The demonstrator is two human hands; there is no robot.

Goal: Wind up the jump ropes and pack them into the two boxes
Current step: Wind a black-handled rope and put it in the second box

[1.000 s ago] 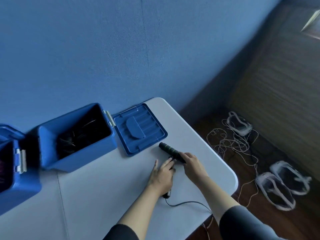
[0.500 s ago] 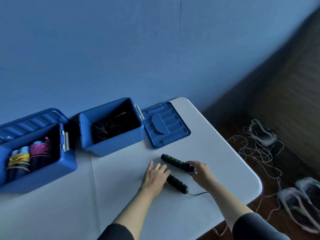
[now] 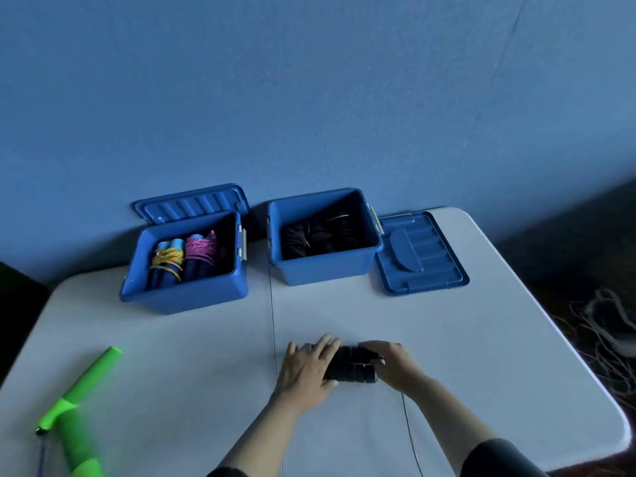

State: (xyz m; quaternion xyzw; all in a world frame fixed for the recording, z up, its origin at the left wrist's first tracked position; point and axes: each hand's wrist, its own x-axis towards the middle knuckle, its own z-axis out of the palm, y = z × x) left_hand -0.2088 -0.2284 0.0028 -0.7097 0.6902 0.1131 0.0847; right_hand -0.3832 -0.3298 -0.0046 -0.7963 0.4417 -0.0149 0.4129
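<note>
From where I sat, the green handles (image 3: 74, 404) lay at the far left of the table (image 3: 172, 373), smooth bright plastic, one straight and tapering, the nearer one blurred; that rope was not yet wound. Next along stood the left box (image 3: 182, 294), hard glossy blue plastic with its ribbed lid (image 3: 191, 204) propped up behind against the wall, and inside it sat wound ropes (image 3: 184, 259), braided yellow-and-orange and pink cord looped round dark handles with pale blue caps. The right box (image 3: 323, 266) held a dark heap with thin glinting strands; I could not tell more of it. Its flat lid (image 3: 421, 256) lay on the table just beside it, ribbed, with a rounded raised grip.

Then the work itself. My left hand (image 3: 306, 368) lay over the black handles (image 3: 351, 366), fingers curled across their left ends and thumb underneath, so its grip was pinching them together. They looked like ridged foam cylinders, side by side and touching, near the table's front middle. My right hand (image 3: 392, 363) had its grip curled round their right ends. A thin dark cord (image 3: 409, 425) ran from there toward the front edge.

I judged the step was squaring the pair before winding: keep the ends level, hold them firm with one hand, and lay the slippery cord in tight, even turns so it did not spring loose.
</note>
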